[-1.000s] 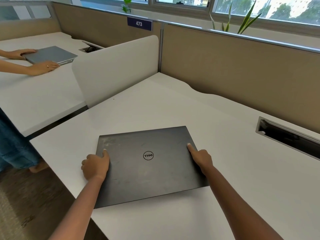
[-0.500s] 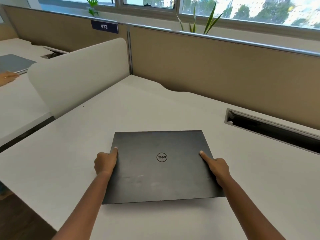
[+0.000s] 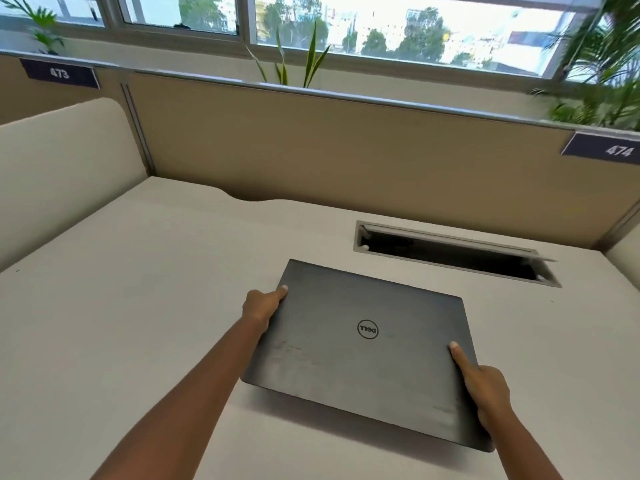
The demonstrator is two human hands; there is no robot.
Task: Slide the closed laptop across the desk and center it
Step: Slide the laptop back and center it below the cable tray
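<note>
A closed dark grey laptop (image 3: pixel 363 358) with a round logo on its lid lies on the white desk (image 3: pixel 138 289), turned slightly clockwise. My left hand (image 3: pixel 261 304) grips its left edge, thumb on the lid near the far left corner. My right hand (image 3: pixel 485 386) holds the right edge near the front right corner, thumb stretched along the lid. A shadow under the laptop's front edge suggests that edge sits a little off the desk.
A rectangular cable slot (image 3: pixel 453 252) is cut into the desk just behind the laptop. A tan partition (image 3: pixel 329 150) runs along the back, with a white divider (image 3: pixel 59 174) on the left. Plants and windows lie beyond.
The laptop has moved right and away from the desk's left edge, toward the cable slot, rotating slightly clockwise. Both hands kept their hold; the view swung right, losing the neighbouring desk.
</note>
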